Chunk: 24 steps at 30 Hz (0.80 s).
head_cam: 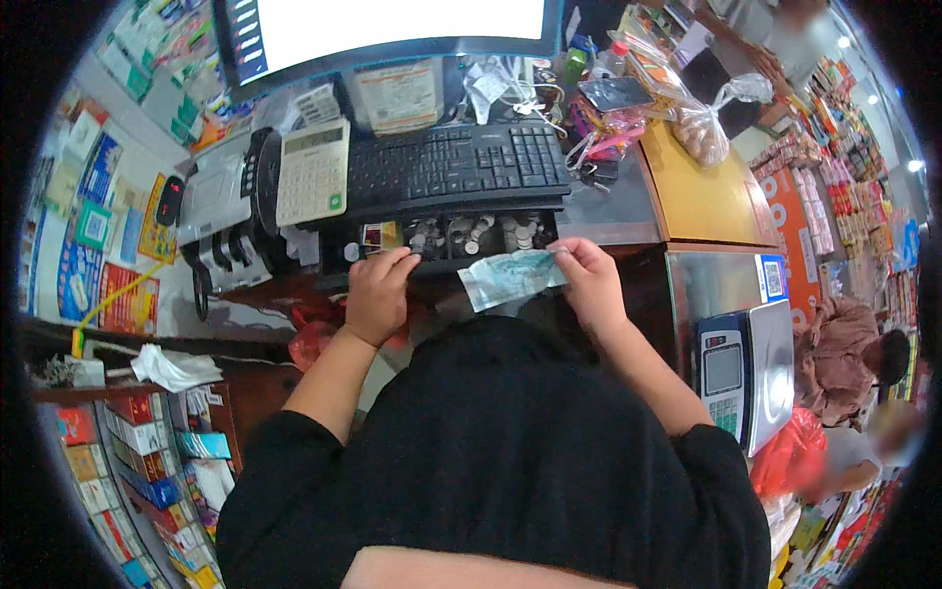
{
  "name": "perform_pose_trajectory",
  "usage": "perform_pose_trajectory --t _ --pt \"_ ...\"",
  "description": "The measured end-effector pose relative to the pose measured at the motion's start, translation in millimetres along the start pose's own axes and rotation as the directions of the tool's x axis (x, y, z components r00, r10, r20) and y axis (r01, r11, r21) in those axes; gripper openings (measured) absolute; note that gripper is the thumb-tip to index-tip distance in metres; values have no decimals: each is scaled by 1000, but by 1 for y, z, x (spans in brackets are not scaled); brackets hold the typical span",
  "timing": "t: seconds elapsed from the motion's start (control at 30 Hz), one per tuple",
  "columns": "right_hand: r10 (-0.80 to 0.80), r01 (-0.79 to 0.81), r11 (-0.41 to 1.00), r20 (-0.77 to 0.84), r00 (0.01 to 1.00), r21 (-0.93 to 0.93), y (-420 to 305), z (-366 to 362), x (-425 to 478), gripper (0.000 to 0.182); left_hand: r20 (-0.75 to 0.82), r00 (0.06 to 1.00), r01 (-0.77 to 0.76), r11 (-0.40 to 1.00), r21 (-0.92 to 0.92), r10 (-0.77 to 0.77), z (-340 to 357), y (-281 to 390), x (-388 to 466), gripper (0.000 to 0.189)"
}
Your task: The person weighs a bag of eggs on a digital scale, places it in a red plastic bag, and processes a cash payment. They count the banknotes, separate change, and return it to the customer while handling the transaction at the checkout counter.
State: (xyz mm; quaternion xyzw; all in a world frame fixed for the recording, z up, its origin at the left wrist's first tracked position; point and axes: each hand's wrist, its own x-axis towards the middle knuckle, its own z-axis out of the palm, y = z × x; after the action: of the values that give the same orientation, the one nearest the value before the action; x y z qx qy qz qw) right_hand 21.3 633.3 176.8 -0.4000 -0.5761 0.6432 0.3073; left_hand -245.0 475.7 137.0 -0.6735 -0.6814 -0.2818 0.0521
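A greenish banknote (511, 278) is pinched at its right end between the thumb and fingers of my right hand (592, 283). The note hangs in front of an open cash drawer (434, 271), partly covering its front edge. Coins (471, 237) lie in several compartments of that drawer. My left hand (379, 294) is at the drawer's left part, its bent fingers over the front edge. Just beyond those fingers is a small yellow and red packet or card (383, 234). Whether the left fingertips grip anything is hidden.
Above the drawer are a black keyboard (456, 162), a calculator (313, 173) and a monitor (397, 22). A banknote counter (221, 213) stands left. At right are a weighing scale (769, 375) and a knotted plastic bag (703, 136). Other people stand beyond the counter.
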Motion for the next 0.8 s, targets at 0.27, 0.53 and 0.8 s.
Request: perform_pose_trajectory --t 0.27,0.53,0.8 --pt "149 -45 945 306 940 -323 -27 59 28 12 6 997 76 944 -321 -78 8 10 -53 36" --pt "75 273 855 626 776 -441 -13 167 60 20 -122 903 204 661 -722 -412 -32 1 -61 29" --pt "383 -154 889 515 767 -432 6 220 76 20 73 747 586 603 -541 -661 -53 -31 -89 27"
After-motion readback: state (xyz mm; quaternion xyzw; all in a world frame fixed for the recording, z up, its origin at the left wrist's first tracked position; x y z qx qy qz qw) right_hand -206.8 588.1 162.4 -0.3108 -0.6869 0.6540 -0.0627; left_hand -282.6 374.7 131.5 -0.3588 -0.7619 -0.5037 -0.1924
